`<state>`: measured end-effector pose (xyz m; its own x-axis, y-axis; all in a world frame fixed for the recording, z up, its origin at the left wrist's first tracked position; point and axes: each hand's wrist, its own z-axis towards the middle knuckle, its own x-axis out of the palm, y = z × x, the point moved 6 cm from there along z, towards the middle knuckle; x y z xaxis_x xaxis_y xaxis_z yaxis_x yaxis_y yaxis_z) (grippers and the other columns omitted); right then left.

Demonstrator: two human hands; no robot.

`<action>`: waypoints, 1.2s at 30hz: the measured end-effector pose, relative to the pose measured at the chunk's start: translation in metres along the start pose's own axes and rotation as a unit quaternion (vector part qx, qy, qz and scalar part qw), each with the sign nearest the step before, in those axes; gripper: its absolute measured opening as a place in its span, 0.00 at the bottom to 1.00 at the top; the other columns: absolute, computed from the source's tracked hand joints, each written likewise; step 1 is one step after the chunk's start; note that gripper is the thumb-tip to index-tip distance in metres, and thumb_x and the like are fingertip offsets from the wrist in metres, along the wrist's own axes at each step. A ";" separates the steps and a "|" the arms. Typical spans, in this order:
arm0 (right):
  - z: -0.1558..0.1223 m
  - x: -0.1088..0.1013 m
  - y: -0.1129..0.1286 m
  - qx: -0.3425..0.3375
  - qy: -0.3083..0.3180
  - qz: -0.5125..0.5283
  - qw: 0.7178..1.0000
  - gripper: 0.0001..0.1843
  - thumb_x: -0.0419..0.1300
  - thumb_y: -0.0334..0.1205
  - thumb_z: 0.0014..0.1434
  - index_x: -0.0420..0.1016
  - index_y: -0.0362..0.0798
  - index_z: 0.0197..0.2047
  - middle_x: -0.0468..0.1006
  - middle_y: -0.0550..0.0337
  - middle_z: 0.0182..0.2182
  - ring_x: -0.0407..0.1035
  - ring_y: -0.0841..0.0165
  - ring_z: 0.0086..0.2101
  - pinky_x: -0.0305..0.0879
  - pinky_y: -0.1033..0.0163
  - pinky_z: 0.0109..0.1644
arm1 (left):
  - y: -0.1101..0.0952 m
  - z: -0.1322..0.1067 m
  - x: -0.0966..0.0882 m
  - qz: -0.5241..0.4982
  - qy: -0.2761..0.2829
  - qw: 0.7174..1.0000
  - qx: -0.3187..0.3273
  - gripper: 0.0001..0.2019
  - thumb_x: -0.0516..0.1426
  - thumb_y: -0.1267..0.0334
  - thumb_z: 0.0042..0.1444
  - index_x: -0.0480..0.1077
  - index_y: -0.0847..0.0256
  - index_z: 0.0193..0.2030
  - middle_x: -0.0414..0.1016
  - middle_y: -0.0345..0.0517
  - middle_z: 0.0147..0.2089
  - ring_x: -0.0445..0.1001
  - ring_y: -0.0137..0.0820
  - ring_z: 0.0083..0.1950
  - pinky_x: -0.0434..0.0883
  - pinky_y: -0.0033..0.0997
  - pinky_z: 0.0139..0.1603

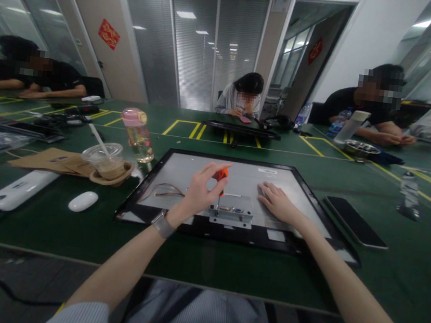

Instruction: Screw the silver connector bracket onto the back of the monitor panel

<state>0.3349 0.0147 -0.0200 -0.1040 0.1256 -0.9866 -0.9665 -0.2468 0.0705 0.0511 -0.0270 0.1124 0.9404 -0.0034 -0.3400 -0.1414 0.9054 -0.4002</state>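
Note:
A flat display panel lies face down on the green table, its grey metal back up, with a small metal connector box near its front edge. My left hand is closed on an orange-handled screwdriver, held upright with its tip down on the left part of the box. My right hand lies flat and open on the panel's back, just right of the box. Thin wires run across the panel's left side.
Left of the panel are a plastic cup with a straw, a pink-capped bottle, a white mouse and a white power strip. A black phone lies to the right. Several people sit around the table; another panel lies further back.

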 end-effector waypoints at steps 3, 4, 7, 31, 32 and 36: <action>0.000 -0.001 0.001 0.000 0.005 -0.001 1.000 0.33 0.42 0.52 0.71 0.62 0.42 0.70 0.64 0.36 0.69 0.59 0.49 0.68 0.55 0.44 0.70 | -0.001 0.001 0.000 0.020 0.006 1.000 0.013 0.14 0.59 0.66 0.64 0.72 0.59 0.56 0.73 0.44 0.40 0.73 0.30 0.40 0.74 0.32 0.43; 0.000 -0.001 0.001 -0.001 0.006 -0.002 1.000 0.33 0.42 0.52 0.71 0.62 0.42 0.70 0.64 0.36 0.69 0.59 0.49 0.67 0.55 0.44 0.70 | -0.001 0.001 0.001 0.006 0.021 1.000 0.014 0.15 0.58 0.67 0.64 0.72 0.58 0.57 0.74 0.44 0.41 0.73 0.30 0.40 0.75 0.33 0.44; 0.000 -0.002 0.002 -0.003 0.005 -0.002 1.000 0.33 0.41 0.52 0.71 0.62 0.42 0.70 0.64 0.37 0.69 0.59 0.49 0.67 0.55 0.43 0.69 | 0.001 0.001 0.006 -0.046 0.058 0.997 0.001 0.21 0.54 0.70 0.63 0.68 0.58 0.63 0.76 0.47 0.46 0.75 0.30 0.41 0.76 0.33 0.44; 0.000 0.000 0.001 -0.001 -0.002 0.007 1.000 0.31 0.42 0.51 0.70 0.62 0.47 0.70 0.65 0.40 0.69 0.59 0.48 0.67 0.55 0.40 0.69 | -0.002 0.001 0.003 -0.009 0.029 0.999 0.017 0.17 0.55 0.68 0.65 0.71 0.58 0.60 0.74 0.46 0.42 0.73 0.31 0.41 0.75 0.34 0.43; 0.000 0.000 0.001 -0.002 -0.002 0.009 1.000 0.31 0.42 0.52 0.70 0.62 0.47 0.70 0.65 0.40 0.69 0.59 0.48 0.67 0.55 0.39 0.69 | -0.002 0.001 0.003 -0.017 0.031 0.999 0.009 0.19 0.53 0.69 0.66 0.70 0.58 0.61 0.75 0.47 0.44 0.74 0.32 0.42 0.75 0.34 0.44; 0.000 0.000 0.000 0.005 0.003 0.006 1.000 0.32 0.41 0.52 0.70 0.62 0.46 0.70 0.64 0.40 0.69 0.59 0.49 0.68 0.54 0.41 0.70 | -0.001 0.000 0.000 -0.008 -0.007 1.000 0.012 0.20 0.57 0.70 0.64 0.70 0.58 0.63 0.75 0.45 0.41 0.73 0.29 0.39 0.75 0.31 0.42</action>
<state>0.3350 0.0147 -0.0202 -0.1147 0.1169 -0.9865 -0.9672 -0.2395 0.0841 0.0511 -0.0281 0.1133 0.9468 -0.0112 -0.3217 -0.1197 0.9155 -0.3841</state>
